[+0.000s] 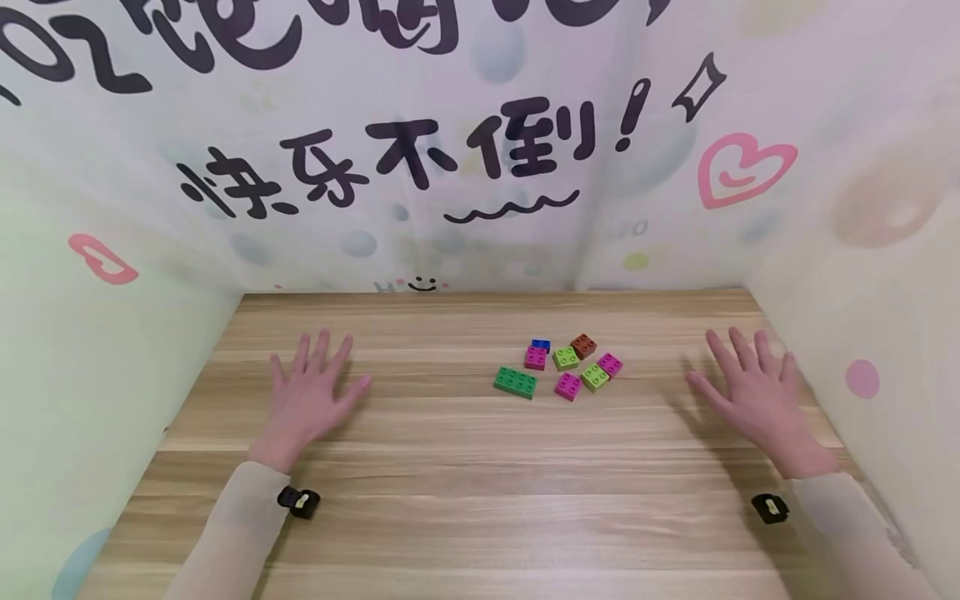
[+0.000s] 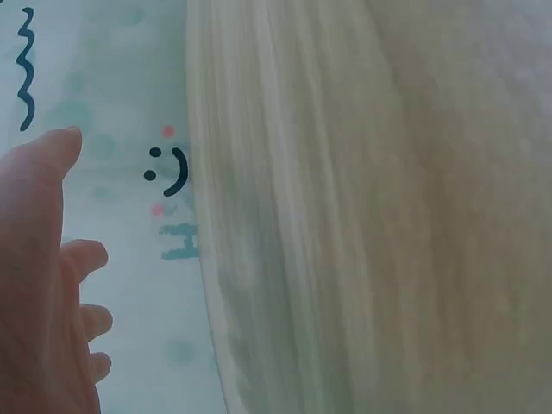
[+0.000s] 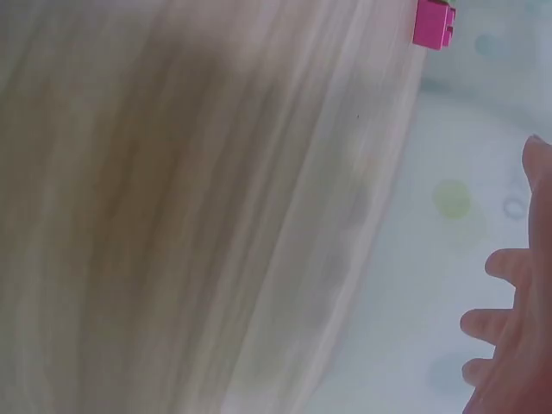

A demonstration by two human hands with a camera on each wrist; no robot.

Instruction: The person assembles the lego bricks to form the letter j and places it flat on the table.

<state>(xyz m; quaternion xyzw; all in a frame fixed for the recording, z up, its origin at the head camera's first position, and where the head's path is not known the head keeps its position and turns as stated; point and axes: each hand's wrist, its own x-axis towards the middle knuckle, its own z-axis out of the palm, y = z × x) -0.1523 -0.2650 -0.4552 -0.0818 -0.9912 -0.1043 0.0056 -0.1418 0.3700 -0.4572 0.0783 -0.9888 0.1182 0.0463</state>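
My left hand (image 1: 306,407) is at the left side of the table with its fingers spread, holding nothing. On the right side my right hand (image 1: 759,402) is also spread wide, palm down and without anything in it. Between them, nearer the right hand, lies a loose group of toy building bricks: a long green brick (image 1: 515,382), a blue brick (image 1: 541,345), a brown brick (image 1: 583,345), lime bricks (image 1: 566,358) and magenta bricks (image 1: 568,386). One magenta brick (image 3: 431,24) shows at the top of the right wrist view. Neither hand touches a brick.
The wood-grain table (image 1: 450,483) is bounded at the back by a white printed curtain (image 1: 360,250) with dark lettering. Pale side walls stand close to the hands at left (image 1: 67,358) and right (image 1: 885,317). Each wrist wears a small black camera (image 1: 302,502).
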